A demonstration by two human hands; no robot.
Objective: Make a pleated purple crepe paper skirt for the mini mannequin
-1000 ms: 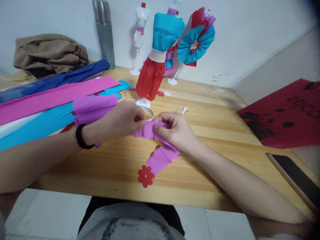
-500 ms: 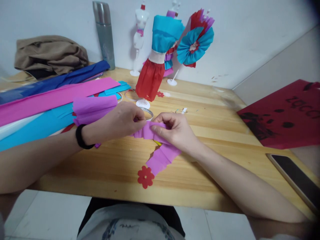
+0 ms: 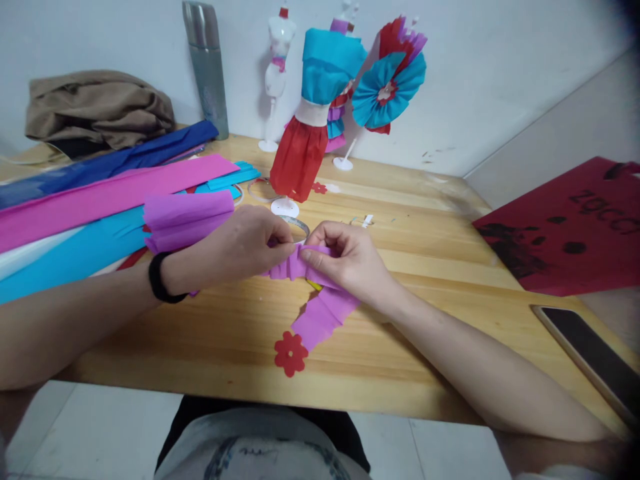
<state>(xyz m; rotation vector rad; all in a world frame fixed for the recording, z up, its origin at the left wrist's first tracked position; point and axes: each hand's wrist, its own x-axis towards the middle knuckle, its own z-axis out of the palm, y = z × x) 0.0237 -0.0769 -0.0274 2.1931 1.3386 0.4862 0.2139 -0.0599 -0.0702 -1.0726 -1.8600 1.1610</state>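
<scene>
Between my two hands runs a purple crepe paper strip [image 3: 325,313], gathered into small folds along its upper edge. My left hand [image 3: 250,237] is closed, thumb and forefinger pinching the strip's gathered part. My right hand [image 3: 345,260] is closed too, its thumb pressing the strip against the bent forefinger just to the right. The strip's loose end slants down to the table beside a red paper flower [image 3: 291,354]. Behind my fingertips lies a ring of tape [image 3: 296,227], partly hidden. A bit of something yellow [image 3: 315,285] shows under the strip.
Folded crepe paper, including a pink sheet [image 3: 125,193] and a purple piece [image 3: 187,217], lies left. Small mannequins stand behind, one in a blue and red paper dress [image 3: 305,143]. A bottle [image 3: 205,73] is at the back, a phone [image 3: 585,360] and red bag [image 3: 565,230] right.
My fingertips have drawn slightly closer together, and the strip between them shows tighter folds. The rest has stayed in place apart from a slight shift of view.
</scene>
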